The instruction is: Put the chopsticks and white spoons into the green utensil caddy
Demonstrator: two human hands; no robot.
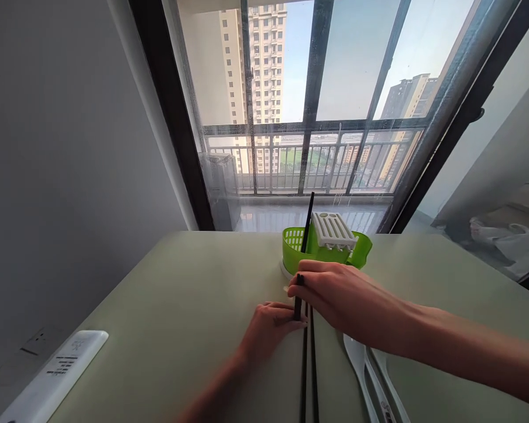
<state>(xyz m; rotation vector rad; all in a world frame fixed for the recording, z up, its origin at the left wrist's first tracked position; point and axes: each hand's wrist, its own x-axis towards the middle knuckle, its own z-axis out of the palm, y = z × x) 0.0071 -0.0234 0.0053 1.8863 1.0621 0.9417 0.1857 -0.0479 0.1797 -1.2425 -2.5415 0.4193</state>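
A short-looking length of black chopstick (298,306) stands between my hands, its end pointing toward me. My left hand (271,326) is closed, with thumb and fingertips pinching its lower part. Above it, my right hand (330,288) is closed around the upper part. Whether it is one chopstick or a pair held together, I cannot tell. Below my hands, black chopsticks (314,370) lie lengthwise on the table. Just beyond my right hand is a green utensil caddy (293,255), with another black chopstick (308,223) leaning upright in its perforated left compartment.
White spoons (357,355) lie side by side under my right forearm. A white slotted rack (334,230) sits on the caddy. At the left edge of the pale table (180,282) lies a long white power strip or similar case (66,367). A glass door stands behind.
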